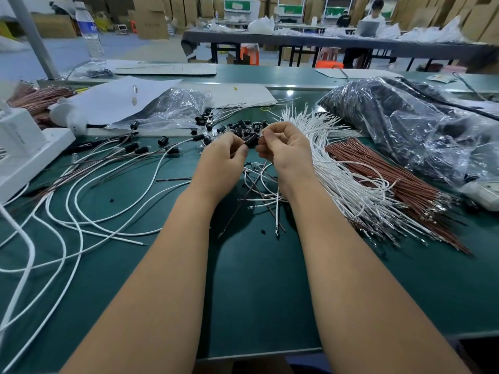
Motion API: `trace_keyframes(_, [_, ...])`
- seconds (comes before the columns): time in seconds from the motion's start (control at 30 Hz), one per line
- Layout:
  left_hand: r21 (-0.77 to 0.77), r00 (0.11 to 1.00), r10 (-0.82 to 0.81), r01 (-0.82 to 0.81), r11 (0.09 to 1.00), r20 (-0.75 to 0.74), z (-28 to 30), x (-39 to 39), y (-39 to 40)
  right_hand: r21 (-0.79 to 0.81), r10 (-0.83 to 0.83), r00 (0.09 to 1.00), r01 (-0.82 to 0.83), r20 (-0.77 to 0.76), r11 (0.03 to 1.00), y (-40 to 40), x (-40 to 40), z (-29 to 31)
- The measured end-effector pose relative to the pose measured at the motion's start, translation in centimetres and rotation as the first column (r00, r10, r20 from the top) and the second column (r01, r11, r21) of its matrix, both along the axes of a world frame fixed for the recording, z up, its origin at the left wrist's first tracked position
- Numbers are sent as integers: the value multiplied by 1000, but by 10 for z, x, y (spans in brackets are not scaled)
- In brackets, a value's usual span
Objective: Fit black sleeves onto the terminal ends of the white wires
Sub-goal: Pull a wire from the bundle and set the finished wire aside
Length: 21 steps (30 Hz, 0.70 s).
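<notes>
Head view: black sleeve (251,141) pinched between both hands' fingers (241,151).

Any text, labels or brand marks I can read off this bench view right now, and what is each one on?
No text here is legible.
Water bottle: blue label, print too blurred.
White box: faint grey marking, too small to read.
Cardboard cartons: dark print, blurred.
Green signs at the far benches: unreadable.

Honestly nothing here is reading clearly. The water bottle (90,29) is showing a blue label, but the print on it is blurring out. The white box (20,136) on the left is carrying some faint grey lettering, too small to make out. The cardboard cartons (151,20) behind are showing smudged marks only.
</notes>
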<state>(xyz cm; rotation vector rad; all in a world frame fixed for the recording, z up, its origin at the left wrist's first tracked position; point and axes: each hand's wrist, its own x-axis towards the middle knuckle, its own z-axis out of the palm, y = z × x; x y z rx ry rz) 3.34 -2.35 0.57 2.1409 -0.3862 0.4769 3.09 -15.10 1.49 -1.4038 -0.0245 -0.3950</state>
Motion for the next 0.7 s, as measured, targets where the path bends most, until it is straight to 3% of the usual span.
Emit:
trace_keyframes(0.27, [-112, 989, -128, 120, 986, -70, -1, -1, 0, -36, 31, 999, -31, 8, 999, -1, 1, 0])
trace_keyframes(0.47, [-218, 996, -86, 84, 972, -2, -3, 2, 1, -63, 13, 1000, -14, -7, 998, 1, 1, 2])
trace_keyframes(0.7, [-230, 997, -44, 57, 972, 63, -5, 5, -1, -90, -63, 998, 63, 6, 994, 0, -2, 2])
